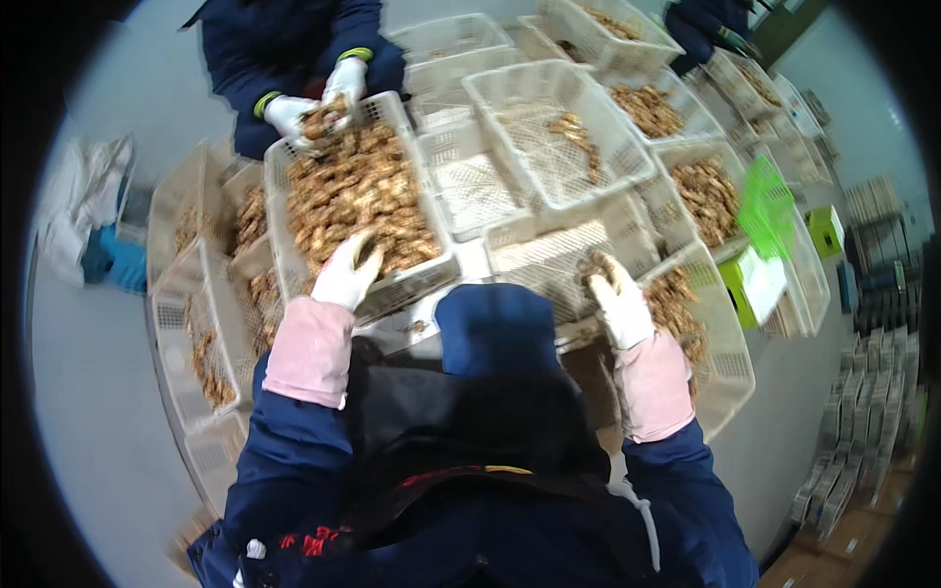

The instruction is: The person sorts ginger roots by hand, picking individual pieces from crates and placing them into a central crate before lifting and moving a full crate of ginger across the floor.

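Note:
Ginger roots (360, 195) fill a white plastic crate (450, 253) in front of me to the left. My left hand (347, 273), in a white glove, is at its near end by the roots, thumb and fingers apart with nothing visible between them. On the right, my right hand (621, 305), also gloved, has its fingertips on a brown, blurred piece of ginger (597, 266). That piece is over a lower mesh-bottomed crate (540, 253) with a pale base. Beneath my right forearm is another crate (724, 367) holding ginger (673, 309).
Opposite me, a co-worker's gloved hands (316, 110) hold ginger over the full crate. A crate (507, 110) with a few roots stands at the centre back. More crates (195, 345) line the left side. A green basket (764, 206) sits at right.

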Motion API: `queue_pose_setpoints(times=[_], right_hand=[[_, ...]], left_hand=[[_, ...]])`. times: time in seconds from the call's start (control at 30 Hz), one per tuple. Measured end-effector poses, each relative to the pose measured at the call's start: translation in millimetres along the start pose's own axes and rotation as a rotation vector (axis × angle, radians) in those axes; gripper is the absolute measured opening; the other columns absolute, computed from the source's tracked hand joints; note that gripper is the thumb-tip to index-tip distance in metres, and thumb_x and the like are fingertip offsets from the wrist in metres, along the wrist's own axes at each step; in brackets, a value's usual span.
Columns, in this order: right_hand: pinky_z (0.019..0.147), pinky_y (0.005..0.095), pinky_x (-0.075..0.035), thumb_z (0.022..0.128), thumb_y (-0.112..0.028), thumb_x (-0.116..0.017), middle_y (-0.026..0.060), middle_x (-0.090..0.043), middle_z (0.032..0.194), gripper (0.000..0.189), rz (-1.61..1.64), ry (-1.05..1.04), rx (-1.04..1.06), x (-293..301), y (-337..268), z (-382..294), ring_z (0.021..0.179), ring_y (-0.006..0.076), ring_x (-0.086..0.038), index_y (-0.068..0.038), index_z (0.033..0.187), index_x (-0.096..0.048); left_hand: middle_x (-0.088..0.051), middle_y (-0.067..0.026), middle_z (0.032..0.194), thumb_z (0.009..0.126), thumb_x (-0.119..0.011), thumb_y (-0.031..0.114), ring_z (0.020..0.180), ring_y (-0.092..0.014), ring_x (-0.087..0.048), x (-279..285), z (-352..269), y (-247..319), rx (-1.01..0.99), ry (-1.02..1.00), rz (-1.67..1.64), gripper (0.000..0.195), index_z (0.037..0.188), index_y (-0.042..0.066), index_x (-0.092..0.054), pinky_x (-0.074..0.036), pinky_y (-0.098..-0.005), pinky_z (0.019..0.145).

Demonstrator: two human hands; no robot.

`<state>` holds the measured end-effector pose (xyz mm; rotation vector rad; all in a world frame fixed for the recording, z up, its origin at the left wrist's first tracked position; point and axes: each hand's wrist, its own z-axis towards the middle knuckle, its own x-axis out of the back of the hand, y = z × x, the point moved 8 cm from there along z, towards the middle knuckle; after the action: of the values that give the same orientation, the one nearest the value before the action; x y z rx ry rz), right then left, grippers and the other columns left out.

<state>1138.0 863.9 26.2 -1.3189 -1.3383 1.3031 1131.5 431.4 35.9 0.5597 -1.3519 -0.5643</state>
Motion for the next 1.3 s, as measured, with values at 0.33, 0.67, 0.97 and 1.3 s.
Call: queue_pose_setpoints(times=[0.33,0.67,0.97,1.3], right_hand=[[0.092,0.0403,-0.049,0.09,-0.03,-0.059,0.0162,-0.064,0.112,0.037,-1.296,-0.579,0.55,-304.5,-51.7,85.8,0.105,0.0324,-0.061,-0.007,0.119,-0.061],[0.086,0.04,-0.053,0.085,-0.027,-0.061,0.0138,-0.066,0.117,0.034,-1.955,-0.658,0.045,-367.7,106.8,194.5,0.107,0.0283,-0.065,-0.011,0.115,-0.063],[0.093,0.0341,-0.048,0.089,-0.033,-0.061,0.0167,-0.065,0.119,0.057,-0.88,-0.681,-0.078,-386.1,3.6,114.5,0.108,0.0254,-0.062,-0.002,0.136,-0.049],[0.108,0.0336,-0.036,0.092,-0.039,-0.057,0.0222,-0.05,0.138,0.067,-0.482,-0.633,0.106,-378.2,17.1,67.2,0.129,0.029,-0.048,0.005,0.14,-0.041]], left_hand=[[-0.057,-0.0137,0.124,0.099,-0.053,0.02,0.108,-0.024,-0.061,114.9,-16.3,-80.1,0.354,0.45,-1.271,0.045,0.138,0.0,-0.042,-0.051,-0.0328,0.093],[-0.052,-0.0156,0.139,0.099,-0.05,0.03,0.122,-0.024,-0.053,100.6,-1.2,-81.2,0.307,0.218,-1.34,0.05,0.142,0.005,-0.041,-0.034,-0.0386,0.111],[-0.056,-0.0129,0.132,0.095,-0.06,0.027,0.117,-0.017,-0.054,104.3,-5.9,-87.1,0.469,0.179,-1.136,0.055,0.141,0.001,-0.042,-0.044,-0.0312,0.1],[-0.058,-0.0083,0.123,0.096,-0.059,0.016,0.111,-0.015,-0.055,85.5,-4.9,-21.8,0.12,0.079,-1.214,0.044,0.134,-0.002,-0.047,-0.043,-0.0277,0.099]])
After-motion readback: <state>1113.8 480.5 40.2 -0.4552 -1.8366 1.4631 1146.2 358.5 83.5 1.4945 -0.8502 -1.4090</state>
